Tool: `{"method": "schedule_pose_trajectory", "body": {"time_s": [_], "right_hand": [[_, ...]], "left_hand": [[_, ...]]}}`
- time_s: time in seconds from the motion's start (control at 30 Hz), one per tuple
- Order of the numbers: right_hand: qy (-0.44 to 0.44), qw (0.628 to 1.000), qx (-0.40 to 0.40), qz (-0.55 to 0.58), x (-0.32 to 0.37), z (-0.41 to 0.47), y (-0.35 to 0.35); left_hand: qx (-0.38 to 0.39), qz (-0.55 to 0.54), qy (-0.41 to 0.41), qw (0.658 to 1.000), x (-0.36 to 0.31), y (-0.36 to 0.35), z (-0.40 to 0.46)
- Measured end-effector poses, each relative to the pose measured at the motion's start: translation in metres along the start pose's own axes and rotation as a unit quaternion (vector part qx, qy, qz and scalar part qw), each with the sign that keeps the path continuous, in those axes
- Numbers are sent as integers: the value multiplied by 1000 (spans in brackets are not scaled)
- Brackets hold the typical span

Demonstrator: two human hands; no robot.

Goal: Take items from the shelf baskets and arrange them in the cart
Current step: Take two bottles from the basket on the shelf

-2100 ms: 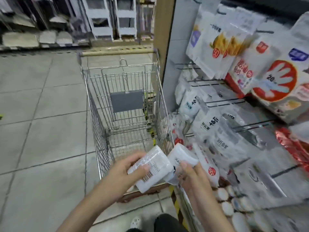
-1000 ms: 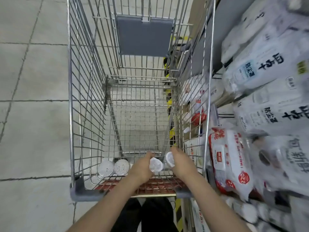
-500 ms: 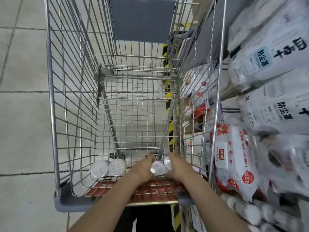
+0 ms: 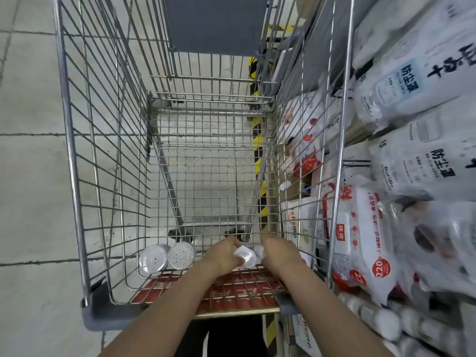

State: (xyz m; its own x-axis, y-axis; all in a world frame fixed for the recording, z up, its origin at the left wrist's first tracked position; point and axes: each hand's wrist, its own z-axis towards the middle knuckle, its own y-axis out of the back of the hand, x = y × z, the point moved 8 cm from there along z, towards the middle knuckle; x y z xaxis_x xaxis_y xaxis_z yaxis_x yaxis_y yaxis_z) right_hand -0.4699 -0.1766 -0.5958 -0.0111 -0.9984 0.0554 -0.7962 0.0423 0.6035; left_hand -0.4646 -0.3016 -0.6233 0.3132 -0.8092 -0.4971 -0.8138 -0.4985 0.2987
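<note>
— Cart (image 4: 77, 161) contents? Two round packs (image 4: 167, 256) at 7 o'clock, upright against its near wall.
— Hands? Left hand (image 4: 222, 255) grips a white pack (image 4: 244, 256) low inside; right hand (image 4: 279, 253) curls round another, mostly hidden.

We can't see the fingers of our left hand (image 4: 223, 256) or right hand (image 4: 279, 253); they curl away from us. The pack (image 4: 244, 256) between them shows only its top, and a second pack (image 4: 261, 252) is a sliver. The bags (image 4: 443, 243) at the right are blurred, and the cart (image 4: 74, 161) runs off the top edge.
</note>
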Motion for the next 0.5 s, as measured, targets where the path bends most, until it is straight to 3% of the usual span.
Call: {"method": "schedule_pose_trajectory", "body": {"time_s": [0.5], "right_hand": [[3,1000,-5,25,-5,0,3]], "left_hand": [[-6,2,-6,1000,-4,-3,6]]}}
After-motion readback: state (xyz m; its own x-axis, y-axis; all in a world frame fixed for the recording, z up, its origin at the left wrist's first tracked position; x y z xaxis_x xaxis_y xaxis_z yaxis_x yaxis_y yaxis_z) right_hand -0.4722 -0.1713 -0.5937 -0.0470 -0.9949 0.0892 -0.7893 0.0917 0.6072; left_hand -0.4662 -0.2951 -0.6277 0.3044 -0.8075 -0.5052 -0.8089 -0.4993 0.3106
